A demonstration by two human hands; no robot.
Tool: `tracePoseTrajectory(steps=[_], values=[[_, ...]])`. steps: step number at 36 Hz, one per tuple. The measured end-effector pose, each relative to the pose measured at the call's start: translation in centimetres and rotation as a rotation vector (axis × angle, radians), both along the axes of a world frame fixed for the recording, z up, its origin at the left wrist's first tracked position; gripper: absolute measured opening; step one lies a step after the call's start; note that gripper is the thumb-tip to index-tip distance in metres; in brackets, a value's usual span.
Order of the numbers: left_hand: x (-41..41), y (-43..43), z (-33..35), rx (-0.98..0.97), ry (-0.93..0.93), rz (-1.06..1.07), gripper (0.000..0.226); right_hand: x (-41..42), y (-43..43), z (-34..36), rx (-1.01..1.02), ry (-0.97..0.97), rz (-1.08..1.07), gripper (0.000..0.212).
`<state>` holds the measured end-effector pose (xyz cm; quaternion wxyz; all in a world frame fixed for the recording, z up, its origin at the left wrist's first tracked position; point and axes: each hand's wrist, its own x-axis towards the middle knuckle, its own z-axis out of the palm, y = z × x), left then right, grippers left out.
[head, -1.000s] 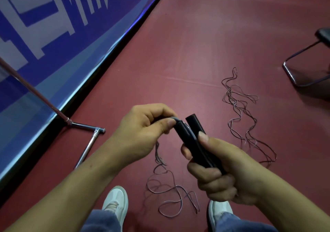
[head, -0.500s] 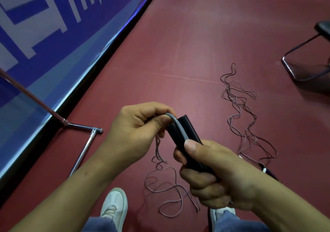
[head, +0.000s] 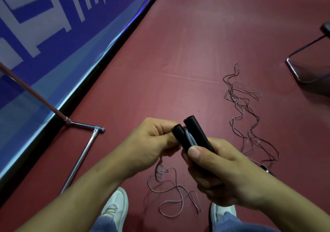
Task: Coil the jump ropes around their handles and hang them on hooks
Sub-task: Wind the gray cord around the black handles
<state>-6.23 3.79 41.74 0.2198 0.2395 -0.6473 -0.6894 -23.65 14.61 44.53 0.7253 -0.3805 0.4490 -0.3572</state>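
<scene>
Right grip [head: 223, 174] clasps two black handles [head: 193, 133] side by side. Left grip [head: 151, 140] pinches rope [head: 175, 192] beside handle tops. Coiling seems barely begun: most cord loose on floor [head: 178, 44]. Second rope [head: 246, 117] tangled, untouched. Hooks unseen.

Black handles [head: 193, 136], grey rope [head: 175, 194], maroon floor [head: 196, 53], blue-and-white banner [head: 53, 26].

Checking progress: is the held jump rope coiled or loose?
Mostly loose: the rope trails below the left hand in slack loops; handles nearly bare.
</scene>
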Motion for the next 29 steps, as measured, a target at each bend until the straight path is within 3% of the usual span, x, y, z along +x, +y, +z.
tracePoseTrajectory(steps=[4,8,10,16,19,21,26,29], values=[[0.7,-0.6,-0.1,-0.06,-0.083,0.047,0.029,-0.5,-0.2,-0.2,-0.073,0.161,-0.044,0.026],[1.4,-0.9,-0.3,-0.164,-0.226,0.087,0.028,-1.3,-0.5,-1.3,-0.314,0.603,-0.042,0.027],[1.2,-0.5,-0.3,-0.121,-0.259,0.093,0.029,-1.6,-0.5,-1.7,-0.396,0.739,-0.037,0.026],[-0.4,1.8,0.0,0.139,-0.289,0.018,0.029,-1.2,-0.3,-2.0,-0.454,0.789,-0.107,0.022],[-0.7,2.0,0.5,0.183,-0.312,0.019,0.031,-1.4,-0.4,-2.2,-0.449,0.819,-0.134,0.025],[-0.8,1.9,0.9,0.176,-0.383,0.027,0.031,-1.3,-0.5,-2.8,-0.44,0.94,-0.138,0.024],[-0.6,1.8,1.4,-0.132,-0.722,-0.053,0.025,-2.5,-1.4,-4.2,-0.284,1.273,-0.08,0.032],[-0.2,1.6,1.8,-0.29,-0.774,-0.098,0.028,-3.2,-1.6,-4.6,-0.218,1.403,0.011,0.034]])
